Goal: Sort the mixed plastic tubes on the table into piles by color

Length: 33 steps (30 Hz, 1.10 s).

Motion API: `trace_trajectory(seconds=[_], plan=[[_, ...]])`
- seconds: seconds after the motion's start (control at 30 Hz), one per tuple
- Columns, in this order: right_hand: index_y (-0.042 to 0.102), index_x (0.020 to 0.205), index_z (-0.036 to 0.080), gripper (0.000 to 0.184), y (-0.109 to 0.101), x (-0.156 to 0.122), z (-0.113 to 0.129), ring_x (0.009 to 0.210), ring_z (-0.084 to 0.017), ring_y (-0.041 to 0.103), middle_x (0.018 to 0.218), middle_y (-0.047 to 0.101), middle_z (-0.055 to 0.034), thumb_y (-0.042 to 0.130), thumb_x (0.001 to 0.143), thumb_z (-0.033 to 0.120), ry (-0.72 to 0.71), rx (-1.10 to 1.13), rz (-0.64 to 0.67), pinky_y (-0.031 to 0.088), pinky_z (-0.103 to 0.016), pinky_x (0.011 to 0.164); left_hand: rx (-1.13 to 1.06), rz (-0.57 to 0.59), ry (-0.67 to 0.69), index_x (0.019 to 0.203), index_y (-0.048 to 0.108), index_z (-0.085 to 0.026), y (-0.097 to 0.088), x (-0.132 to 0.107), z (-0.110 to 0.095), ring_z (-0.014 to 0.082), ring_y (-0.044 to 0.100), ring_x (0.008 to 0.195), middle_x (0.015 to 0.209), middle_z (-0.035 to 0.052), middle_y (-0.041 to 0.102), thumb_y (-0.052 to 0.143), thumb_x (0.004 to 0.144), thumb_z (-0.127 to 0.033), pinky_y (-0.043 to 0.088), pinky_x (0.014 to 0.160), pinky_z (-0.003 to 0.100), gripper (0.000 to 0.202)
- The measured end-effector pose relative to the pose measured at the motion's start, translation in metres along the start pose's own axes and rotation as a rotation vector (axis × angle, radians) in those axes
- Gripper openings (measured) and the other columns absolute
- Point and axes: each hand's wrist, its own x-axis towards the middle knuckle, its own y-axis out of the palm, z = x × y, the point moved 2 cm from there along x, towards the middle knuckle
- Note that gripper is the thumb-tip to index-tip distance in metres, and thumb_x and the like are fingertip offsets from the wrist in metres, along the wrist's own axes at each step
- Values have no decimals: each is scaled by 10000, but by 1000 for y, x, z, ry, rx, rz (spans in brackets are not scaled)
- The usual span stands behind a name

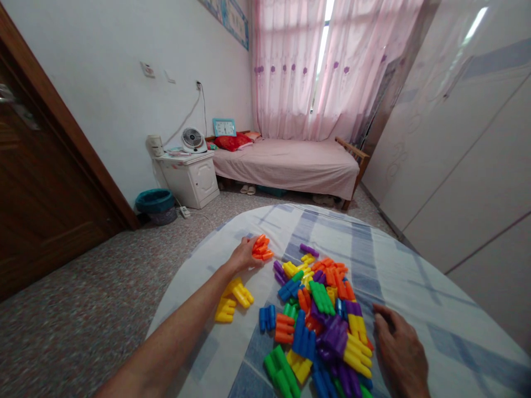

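My left hand (246,255) reaches to the far left part of the table, its thumb and fingers closed around a small cluster of orange finger-shaped plastic building pieces (262,248). Nearer along the left forearm lie several yellow pieces (234,297). A large heap of matching pieces spreads over the middle, with green pieces (282,371), blue pieces (304,338), purple pieces (334,335) and yellow ones in it. Just right of the heap, my right hand (401,349) rests on the cloth, holding nothing, with fingers loosely apart and partly turned from view.
The pieces lie on a round table with a white and blue checked cloth (415,287). Beyond it stand a pink-covered bed (290,160), a white cabinet (203,179) bearing a fan (193,139), and a bin (156,204). A wardrobe (464,149) lines the right side.
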Motion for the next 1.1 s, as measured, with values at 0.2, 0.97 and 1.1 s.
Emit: trace_trajectory(seconds=[0.2, 0.97, 1.1], plan=[[614, 1026, 242, 422, 0, 0, 2, 976, -266, 547, 1045, 618, -75, 334, 801, 464, 14, 0, 6, 413, -377, 811, 24, -1, -6, 1329, 378, -264, 19, 30, -34, 218, 577, 1002, 1165, 75, 448, 728, 572, -439, 450, 866, 284, 852], [618, 1041, 233, 410, 0, -1, 4, 941, -255, 544, 1010, 624, -74, 334, 826, 435, -10, -14, -27, 403, -364, 778, 102, -192, 160, 1241, 518, -289, -7, -141, -1, 259, 419, 1267, 1398, 63, 437, 523, 816, -458, 305, 1083, 453, 457], [617, 1043, 238, 411, 0, 0, 3, 947, -254, 544, 1009, 620, -72, 335, 819, 435, -4, -23, -26, 401, -365, 786, 159, -205, 184, 1312, 458, -293, 10, -165, 13, 282, 328, 1331, 1463, 73, 345, 557, 791, -426, 224, 1115, 497, 547]])
